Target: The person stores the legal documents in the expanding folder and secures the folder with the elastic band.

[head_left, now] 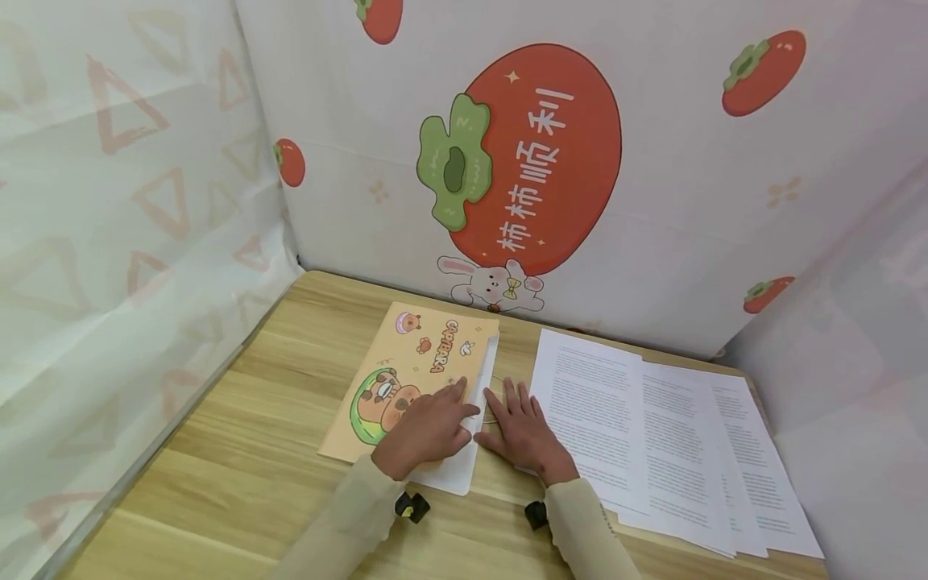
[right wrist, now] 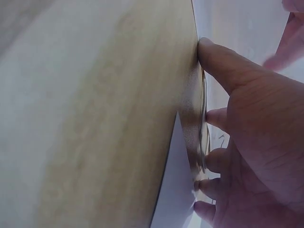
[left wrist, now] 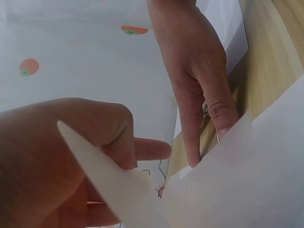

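1. The folder [head_left: 384, 346] lay left of the middle of the table [head_left: 239, 435], its top end close to the table's back edge. Its peach cover bore capybara drawings and the word "CAPYBARA".
2. Along its right side the cover stood a little raised, and a white inner layer [head_left: 453, 475] showed beneath it, with one rounded corner toward the front of the table.
3. The left hand [head_left: 428, 428] was on the cover at that raised side, the index finger stretched out and other fingers bent; whether it pinched the cover could not be told.
4. The right hand [head_left: 520, 431] was spread palm down just beside the folder, with its fingers extended and gripping nothing. A thin loop [right wrist: 203, 142] lay by its fingertips.
5. Printed paper sheets [head_left: 587, 403] overlapped in a fan from the right hand toward the table's right edge, their tops near the back edge.
6. Beige sleeves [head_left: 351, 515] covered the person's forearms, and small black devices showed by both wrists.
7. Behind the table's back edge, a white wall covering [head_left: 348, 234] carried red persimmons, the largest with white lettering, and a rabbit [head_left: 500, 283].
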A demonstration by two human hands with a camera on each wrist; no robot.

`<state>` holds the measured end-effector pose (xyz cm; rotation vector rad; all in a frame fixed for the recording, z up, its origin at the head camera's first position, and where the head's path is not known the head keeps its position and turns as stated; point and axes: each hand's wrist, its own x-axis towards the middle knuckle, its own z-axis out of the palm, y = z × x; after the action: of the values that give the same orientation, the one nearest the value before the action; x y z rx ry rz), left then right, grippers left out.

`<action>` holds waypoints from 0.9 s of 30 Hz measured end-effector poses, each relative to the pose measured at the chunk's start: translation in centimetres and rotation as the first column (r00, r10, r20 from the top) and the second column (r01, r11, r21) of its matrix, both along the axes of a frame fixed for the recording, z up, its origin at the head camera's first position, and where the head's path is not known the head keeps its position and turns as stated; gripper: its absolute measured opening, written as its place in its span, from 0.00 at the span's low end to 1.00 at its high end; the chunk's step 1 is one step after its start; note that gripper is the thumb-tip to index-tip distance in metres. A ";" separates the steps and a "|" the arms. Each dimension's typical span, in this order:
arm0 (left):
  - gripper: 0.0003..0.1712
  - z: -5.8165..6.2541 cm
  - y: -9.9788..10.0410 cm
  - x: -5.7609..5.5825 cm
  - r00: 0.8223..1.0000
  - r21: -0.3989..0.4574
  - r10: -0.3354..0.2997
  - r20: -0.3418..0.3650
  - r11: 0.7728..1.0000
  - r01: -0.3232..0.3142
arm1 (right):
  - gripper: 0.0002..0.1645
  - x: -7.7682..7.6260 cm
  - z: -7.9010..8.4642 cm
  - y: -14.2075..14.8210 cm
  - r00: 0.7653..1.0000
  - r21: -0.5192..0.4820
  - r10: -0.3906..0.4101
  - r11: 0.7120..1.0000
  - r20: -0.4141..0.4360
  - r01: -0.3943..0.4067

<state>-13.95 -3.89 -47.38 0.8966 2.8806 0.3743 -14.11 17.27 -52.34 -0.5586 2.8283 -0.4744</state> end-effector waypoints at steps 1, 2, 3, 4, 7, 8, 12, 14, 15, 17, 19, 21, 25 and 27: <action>0.18 0.0 0.0 0.0 1.000 0.000 0.000 -0.002 1.000 0.000 | 0.48 0.0 0.0 0.0 1.000 -0.001 0.000 1.000 -0.002 0.000; 0.15 0.1 -0.1 -0.1 1.000 0.000 -0.001 -0.006 1.000 0.001 | 0.48 0.0 0.0 0.0 1.000 -0.003 0.000 1.000 -0.003 0.000; 0.13 0.1 -0.1 -0.1 1.000 0.000 -0.003 -0.009 1.000 0.003 | 0.48 0.0 0.0 0.0 1.000 -0.004 0.000 1.000 -0.004 0.000; 0.11 0.1 -0.1 -0.1 1.000 0.003 -0.007 -0.010 1.000 0.007 | 0.48 0.0 0.0 0.1 1.000 -0.004 -0.003 1.000 -0.002 0.003; 0.11 0.1 0.0 -0.1 0.999 0.000 -0.021 -0.027 1.000 0.021 | 0.48 0.2 0.0 0.2 1.000 0.002 -0.010 1.000 0.008 0.010; 0.11 0.0 0.0 -0.1 0.999 -0.001 -0.023 -0.028 1.000 0.023 | 0.48 0.2 0.0 0.2 1.000 -0.002 -0.012 1.000 0.011 0.012; 0.11 -0.2 0.0 -0.2 0.999 0.000 -0.008 -0.039 1.000 0.008 | 0.48 0.2 0.0 0.1 1.000 -0.013 -0.007 1.000 0.009 0.007; 0.10 -0.3 -0.1 -0.2 0.999 0.004 -0.005 -0.046 1.000 0.005 | 0.48 0.2 0.0 0.0 1.000 -0.015 -0.005 1.000 0.009 0.005; 0.10 -0.3 -0.1 -0.2 0.999 0.008 -0.006 -0.048 1.000 0.007 | 0.48 0.2 -0.1 0.0 1.000 -0.010 -0.006 1.000 0.010 0.006; 0.11 -0.3 -0.1 -0.1 0.999 0.014 -0.009 -0.049 1.000 0.010 | 0.48 0.2 -0.1 0.0 1.000 -0.006 -0.010 1.000 0.012 0.010; 0.12 -0.4 -0.2 -0.1 0.999 0.022 -0.005 -0.046 1.000 0.006 | 0.48 0.2 -0.1 0.0 1.000 -0.003 -0.013 1.000 0.016 0.013; 0.13 -0.4 -0.2 -0.1 0.999 0.032 0.007 -0.040 0.999 -0.006 | 0.48 0.1 -0.1 0.0 1.000 -0.007 -0.015 1.000 0.015 0.015; 0.19 -0.3 -0.3 0.0 0.999 0.060 0.038 -0.037 0.998 -0.036 | 0.48 0.1 -0.1 0.0 1.000 -0.006 -0.013 1.000 0.013 0.013; 0.23 -0.3 -0.4 0.1 0.998 0.068 0.048 -0.040 0.997 -0.046 | 0.48 0.0 -0.1 0.0 1.000 -0.003 -0.011 1.000 0.010 0.011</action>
<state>-13.85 -4.31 -47.65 0.8578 2.9476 0.4641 -14.09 17.29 -52.43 -0.5403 2.8230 -0.4818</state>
